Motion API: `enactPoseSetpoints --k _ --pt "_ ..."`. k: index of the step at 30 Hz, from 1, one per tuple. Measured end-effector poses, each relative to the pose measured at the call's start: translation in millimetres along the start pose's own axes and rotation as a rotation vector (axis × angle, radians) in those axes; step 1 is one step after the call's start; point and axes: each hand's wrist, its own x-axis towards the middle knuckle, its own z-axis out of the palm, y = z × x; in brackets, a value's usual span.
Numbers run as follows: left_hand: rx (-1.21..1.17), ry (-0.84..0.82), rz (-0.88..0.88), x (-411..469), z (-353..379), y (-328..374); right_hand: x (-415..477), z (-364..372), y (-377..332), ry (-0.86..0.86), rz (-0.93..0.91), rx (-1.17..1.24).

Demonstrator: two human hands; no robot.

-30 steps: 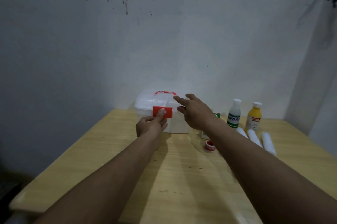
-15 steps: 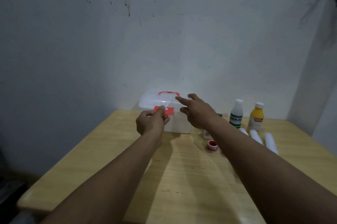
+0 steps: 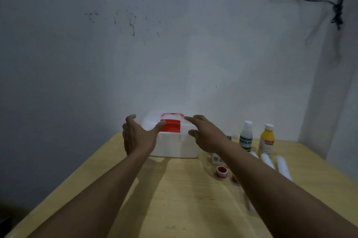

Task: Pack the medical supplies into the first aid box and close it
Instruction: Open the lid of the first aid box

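A white first aid box (image 3: 175, 145) with a clear lid stands at the far end of the wooden table (image 3: 184, 199). Its red latch (image 3: 171, 127) is flipped up, below the red handle (image 3: 172, 115). My left hand (image 3: 138, 136) is spread at the lid's left side, thumb tip at the latch. My right hand (image 3: 206, 135) reaches over the lid's right side with fingers apart. Right of the box stand a white bottle (image 3: 246, 136) and a yellow bottle (image 3: 267, 140), with white rolls (image 3: 282, 167) lying in front, a small carton (image 3: 216, 159) and a red tape roll (image 3: 221, 171).
A grey wall rises right behind the table. A black cable (image 3: 337, 9) hangs at the upper right. The table's left edge runs diagonally toward me.
My left hand let go of the red latch and spread onto the lid's left side. The latch now stands flipped up. My right hand stayed over the lid.
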Motion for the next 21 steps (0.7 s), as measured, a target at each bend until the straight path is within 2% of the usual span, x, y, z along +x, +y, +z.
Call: enactPoseSetpoints --k 4,13,21 --pt "0.082 -0.166 0.010 4.3 1.2 -8.2 -0.5 3.1 3.9 0.021 0.075 0.063" --pt "0.097 -0.092 0.041 -10.4 -10.8 -0.2 -13.7 7.3 8.0 -0.014 0.153 0.219" --pt "0.115 -0.034 0.056 -3.0 -23.3 10.3 -19.7 1.9 6.8 0.131 0.192 0.350"
